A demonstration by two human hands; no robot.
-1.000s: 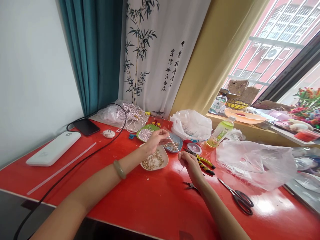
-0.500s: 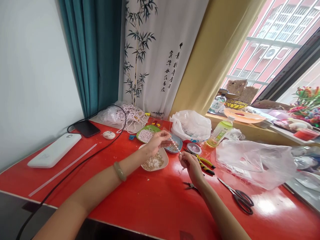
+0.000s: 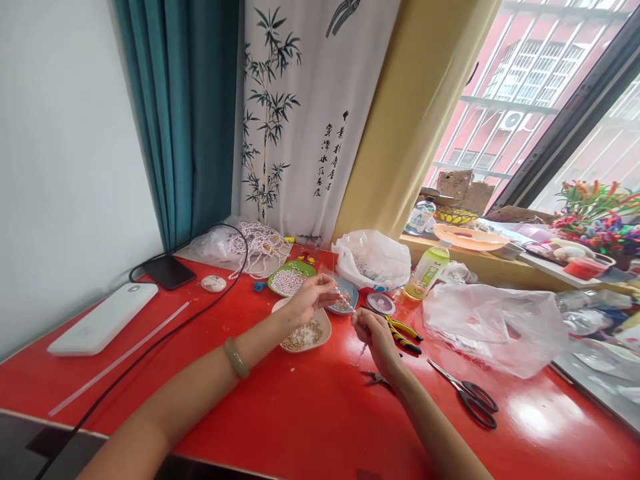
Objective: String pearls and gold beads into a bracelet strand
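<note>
Between my two hands runs a thin string of small beads (image 3: 345, 297), pale pink and gold as far as I can make out. My left hand (image 3: 311, 297) pinches its upper left end, above the dishes. Lower right, the fingers of my right hand (image 3: 373, 335) are closed on the other part, and a loose tail dangles below them. Beneath my left hand is a white dish (image 3: 325, 335) of gold beads. Behind it are a green dish (image 3: 311, 269) of pale pink beads and a blue-grey dish (image 3: 354, 295) with more beads, partly hidden by the hand.
Yellow-and-black pliers (image 3: 407, 343), smaller pliers (image 3: 373, 379) and scissors (image 3: 470, 393) lie right on the red table (image 3: 280, 413). Farther back are a drink bottle (image 3: 427, 272), plastic bags (image 3: 373, 257) and bead strands (image 3: 263, 243). Left are a white power bank (image 3: 103, 320), a phone (image 3: 169, 272) and a black cable (image 3: 185, 328).
My view has shifted slightly up and to the right. Both hands keep hold of the bead string, and its tail below my right hand shows more plainly now.
</note>
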